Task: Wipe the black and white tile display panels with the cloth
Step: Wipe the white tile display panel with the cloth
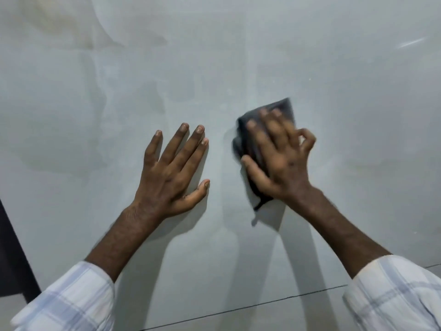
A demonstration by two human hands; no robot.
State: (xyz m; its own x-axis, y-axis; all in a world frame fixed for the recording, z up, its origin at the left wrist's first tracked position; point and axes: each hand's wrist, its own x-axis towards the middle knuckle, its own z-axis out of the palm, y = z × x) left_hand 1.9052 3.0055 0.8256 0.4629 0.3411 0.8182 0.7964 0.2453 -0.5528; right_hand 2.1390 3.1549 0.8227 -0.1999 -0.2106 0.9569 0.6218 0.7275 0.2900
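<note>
Against the pale panel [238,56], the cloth [287,109] lies flat under the right grip [279,161]. Its fingers are spread and pressing down, with the thumb at the cloth's left edge and the little finger curled clear; nothing is pinched. The cloth's long axis runs up the panel, leaning slightly right. Left of the cloth and apart from it, the left grip [171,173] rests flat with fingers spread, probably bracing. Broad bare panel lies above and right of the cloth, so a stroke there looks unobstructed. Below the cloth a seam [238,308] crosses, and far left of it a dark panel [14,259] begins.
</note>
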